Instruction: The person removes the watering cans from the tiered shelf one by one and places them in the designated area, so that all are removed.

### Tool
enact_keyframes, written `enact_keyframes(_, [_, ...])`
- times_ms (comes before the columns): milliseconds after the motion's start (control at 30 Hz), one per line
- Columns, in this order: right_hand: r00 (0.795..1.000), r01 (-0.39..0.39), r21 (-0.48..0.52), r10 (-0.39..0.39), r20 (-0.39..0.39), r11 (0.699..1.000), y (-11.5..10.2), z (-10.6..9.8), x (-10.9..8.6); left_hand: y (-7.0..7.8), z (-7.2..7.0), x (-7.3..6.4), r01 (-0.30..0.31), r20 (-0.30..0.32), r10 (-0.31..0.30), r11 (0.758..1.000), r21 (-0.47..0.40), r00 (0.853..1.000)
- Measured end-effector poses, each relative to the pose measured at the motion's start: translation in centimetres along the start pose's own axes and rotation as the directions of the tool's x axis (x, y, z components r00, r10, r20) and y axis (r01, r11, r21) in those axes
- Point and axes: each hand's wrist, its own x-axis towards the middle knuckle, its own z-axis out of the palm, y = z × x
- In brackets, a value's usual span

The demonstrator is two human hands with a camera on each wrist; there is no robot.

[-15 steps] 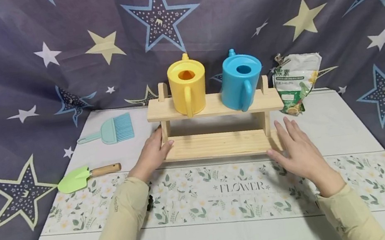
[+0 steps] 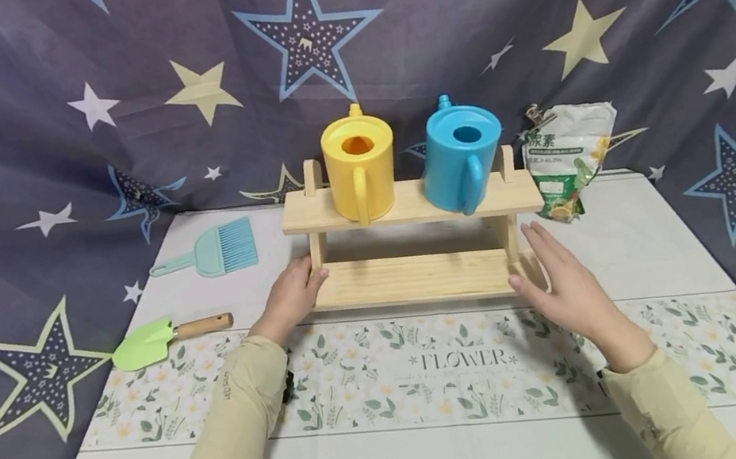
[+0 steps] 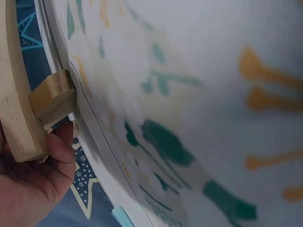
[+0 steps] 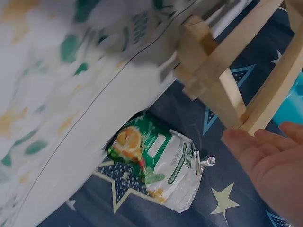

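Observation:
A two-tier wooden shelf (image 2: 412, 279) stands on the table, with a yellow watering can (image 2: 361, 178) and a blue watering can (image 2: 460, 159) on its upper board. At the lower board's left end, my left hand (image 2: 289, 298) grips the wood; the left wrist view shows the fingers (image 3: 60, 149) curled round the board's end (image 3: 21, 118). By the right end, my right hand (image 2: 566, 290) has its fingers straight and close together, with the thumb near the board's front corner. In the right wrist view those fingertips overlap the shelf's edge (image 4: 265, 104).
To the left lie a light-blue brush with dustpan (image 2: 207, 252) and a green trowel (image 2: 144, 345) with a wooden handle. Right of the shelf, a clipped white-and-green bag (image 2: 555, 160) leans near the star-patterned curtain (image 2: 94, 48). A floral strip (image 2: 382, 412) crosses the tablecloth.
My right hand's spread fingers have drawn together and shifted slightly left, nearer the shelf's end. The left hand has closed a little more on its end. Shelf and watering cans look unmoved.

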Motion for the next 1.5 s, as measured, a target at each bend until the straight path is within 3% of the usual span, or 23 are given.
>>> enact_keyframes(367, [0.988, 0.022, 0.294, 0.025, -0.154, 0.956, -2.3, -0.7, 2.0, 0.0, 0.1, 0.4, 0.043, -0.013, -0.042, 0.997, 0.058, 0.999])
enact_keyframes(1000, [0.964, 0.005, 0.404, 0.104, -0.246, 0.915, -4.9, -1.5, 5.9, 0.3, -0.1, 0.5, 0.054, -0.006, -0.054, 0.998, 0.036, 0.999])
enact_keyframes(1500, [0.952, -0.022, 0.512, 0.175, -0.252, 0.859, -5.8, -0.9, 7.1, 0.0, 0.1, 0.6, 0.064, -0.001, -0.064, 0.997, 0.036, 0.998])
